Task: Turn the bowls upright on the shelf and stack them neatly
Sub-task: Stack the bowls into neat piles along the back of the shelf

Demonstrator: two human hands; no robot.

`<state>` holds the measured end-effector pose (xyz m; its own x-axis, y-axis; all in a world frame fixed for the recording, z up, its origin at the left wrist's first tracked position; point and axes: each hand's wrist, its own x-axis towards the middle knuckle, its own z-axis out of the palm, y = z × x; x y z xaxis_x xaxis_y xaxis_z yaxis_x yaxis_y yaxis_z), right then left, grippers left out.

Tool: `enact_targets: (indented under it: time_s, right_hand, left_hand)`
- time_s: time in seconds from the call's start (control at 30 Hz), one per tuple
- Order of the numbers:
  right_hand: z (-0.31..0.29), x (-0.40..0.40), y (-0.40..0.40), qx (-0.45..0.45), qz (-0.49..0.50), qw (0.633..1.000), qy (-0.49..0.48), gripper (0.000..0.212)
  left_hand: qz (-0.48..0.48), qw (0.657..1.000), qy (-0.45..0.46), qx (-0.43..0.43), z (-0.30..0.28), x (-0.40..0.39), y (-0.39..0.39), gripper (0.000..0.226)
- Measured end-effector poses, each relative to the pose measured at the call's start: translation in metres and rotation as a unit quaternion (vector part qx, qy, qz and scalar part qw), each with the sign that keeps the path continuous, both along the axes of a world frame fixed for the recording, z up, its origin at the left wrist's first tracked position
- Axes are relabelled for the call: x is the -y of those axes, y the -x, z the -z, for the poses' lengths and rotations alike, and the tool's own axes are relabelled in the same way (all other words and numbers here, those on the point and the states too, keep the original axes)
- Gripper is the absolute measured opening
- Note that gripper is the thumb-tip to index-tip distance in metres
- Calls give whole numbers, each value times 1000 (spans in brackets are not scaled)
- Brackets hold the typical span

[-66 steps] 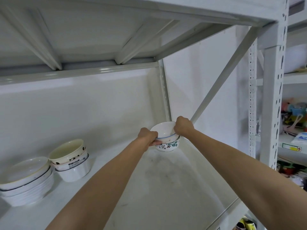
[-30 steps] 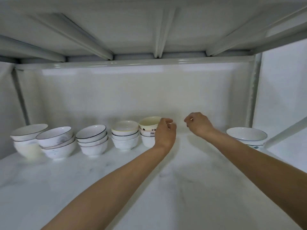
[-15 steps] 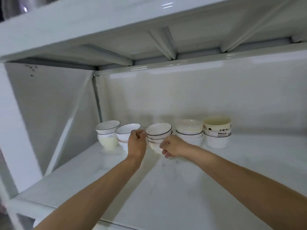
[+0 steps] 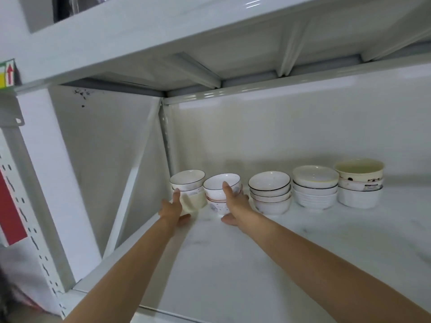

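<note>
Five stacks of upright bowls stand in a row at the back of the white shelf (image 4: 233, 264). My left hand (image 4: 173, 209) lies with its fingers spread against the front of the leftmost stack (image 4: 189, 183), on its cream bottom bowl. My right hand (image 4: 235, 202) rests against the front of the second stack (image 4: 220, 183), index finger up on the top black-rimmed bowl and thumb on the shelf. Neither hand is closed round a bowl. To the right stand a third black-rimmed stack (image 4: 270, 192), a ribbed white stack (image 4: 314, 186) and a stack topped by a cream bowl (image 4: 359, 180).
The shelf above (image 4: 163, 31) hangs low over the bowls. A diagonal brace (image 4: 130, 187) and a rear post (image 4: 165, 136) close the left end, right beside the leftmost stack. A perforated upright (image 4: 30, 206) stands at the front left corner.
My view has swung from the shelf's right end to its left end. Both hands let go of the bowls at the far right and moved left onto the two leftmost stacks.
</note>
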<state>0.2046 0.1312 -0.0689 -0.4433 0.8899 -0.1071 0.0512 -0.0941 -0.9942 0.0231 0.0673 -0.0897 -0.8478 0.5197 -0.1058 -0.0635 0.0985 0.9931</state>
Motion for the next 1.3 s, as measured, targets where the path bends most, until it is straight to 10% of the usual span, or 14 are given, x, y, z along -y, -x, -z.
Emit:
enact_targets:
  time_s: [0.3,0.53,0.77,1.3]
  right_hand:
    - [7,-3,28,-85,69,987,117,97]
    - [14,-9,41,-202,87,962,163,106]
    - [22,-17,46,-253,135,940,185,46]
    - [31,-14,50,-230,209,941,135,45]
  left_hand:
    - [157,978,-42,132,-21,-10,14,76]
    - [206,965,-4,162,-21,-21,29,95]
    - [210,962,-27,175,-18,-28,33,85]
    - [193,961,-58,189,-7,-18,37,84]
